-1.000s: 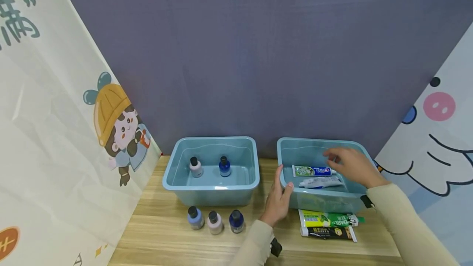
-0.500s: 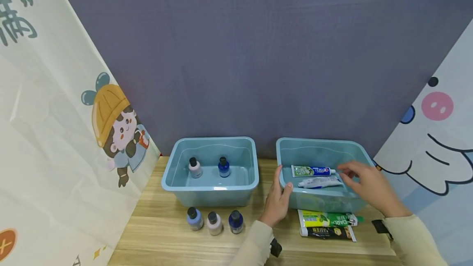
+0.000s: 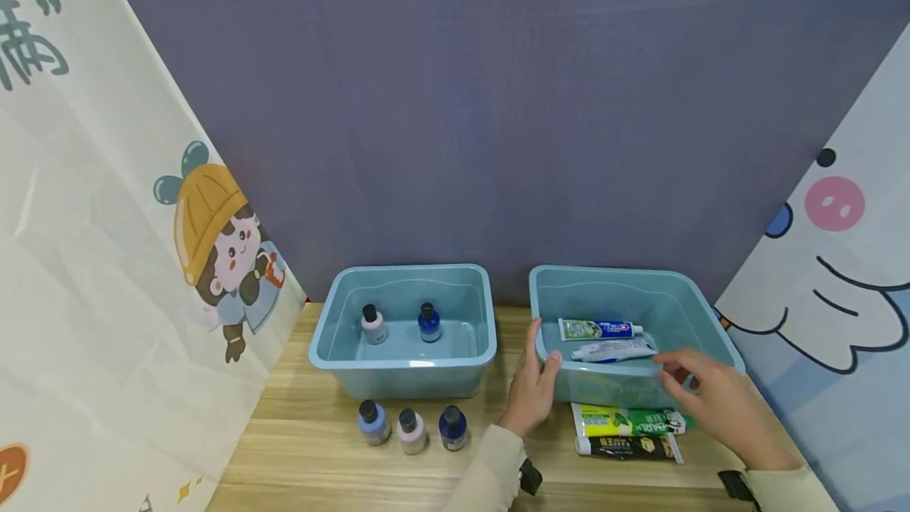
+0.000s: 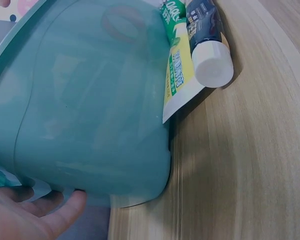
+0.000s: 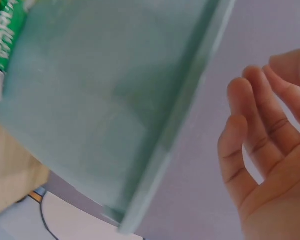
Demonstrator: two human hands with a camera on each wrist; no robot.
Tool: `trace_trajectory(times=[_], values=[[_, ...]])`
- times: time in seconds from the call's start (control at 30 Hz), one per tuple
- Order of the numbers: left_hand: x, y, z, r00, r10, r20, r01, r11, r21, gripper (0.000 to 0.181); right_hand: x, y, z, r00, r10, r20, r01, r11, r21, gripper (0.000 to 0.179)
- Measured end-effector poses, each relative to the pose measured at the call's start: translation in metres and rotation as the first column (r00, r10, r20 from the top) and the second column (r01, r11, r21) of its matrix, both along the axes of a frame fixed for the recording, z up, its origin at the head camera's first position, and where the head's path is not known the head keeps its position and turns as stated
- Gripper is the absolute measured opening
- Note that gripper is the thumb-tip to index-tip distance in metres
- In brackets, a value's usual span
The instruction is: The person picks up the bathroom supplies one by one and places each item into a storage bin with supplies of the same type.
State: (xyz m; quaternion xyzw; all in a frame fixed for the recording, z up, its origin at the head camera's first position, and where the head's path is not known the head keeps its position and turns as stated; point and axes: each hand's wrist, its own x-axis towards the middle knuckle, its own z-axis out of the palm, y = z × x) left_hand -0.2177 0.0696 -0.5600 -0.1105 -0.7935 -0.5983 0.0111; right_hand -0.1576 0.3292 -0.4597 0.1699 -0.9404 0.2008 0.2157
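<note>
Right grip (image 3: 728, 408) drawn back, bottles (image 3: 411, 434) head-view only

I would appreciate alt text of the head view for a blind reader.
A person's left hand touches the left end of a light-blue plastic bin holding two toothpaste tubes; the right hand, holding nothing, is by its front rim. Two more toothpaste tubes lie in front. At left, a matching bin holds two dark-capped bottles, with three more bottles in front.
</note>
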Motion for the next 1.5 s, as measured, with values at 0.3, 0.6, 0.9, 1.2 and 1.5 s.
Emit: trace_trajectory(times=[0.3, 0.6, 0.9, 1.2, 1.5], values=[[-0.001, -0.001, 0.0, 1.0, 0.002, -0.005, -0.002, 1.0, 0.002, 0.06, 0.009, -0.009, -0.034, 1.0, 0.021, -0.013, -0.022, 1.0, -0.017, 0.029], [0.0, -0.001, -0.002, 1.0, -0.005, -0.006, 0.005, 1.0, 0.009, 0.06, 0.018, -0.015, -0.06, 0.983, -0.084, 0.165, 0.082, 0.996, 0.021, 0.021], [0.0, -0.002, -0.001, 1.0, -0.014, -0.019, 0.014, 1.0, 0.002, 0.06, 0.019, -0.016, -0.086, 0.936, -0.117, 0.331, 0.115, 0.993, 0.026, 0.022], [-0.001, -0.001, 0.0, 0.999, -0.022, -0.033, 0.022, 1.0, -0.002, 0.061, 0.016, -0.01, -0.113, 0.891, -0.122, 0.437, 0.091, 0.992, 0.092, 0.026], [0.0, -0.002, 0.0, 0.999, -0.026, -0.031, 0.026, 1.0, 0.01, 0.062, 0.019, -0.006, -0.134, 0.875, -0.125, 0.467, 0.086, 0.991, 0.103, 0.03]])
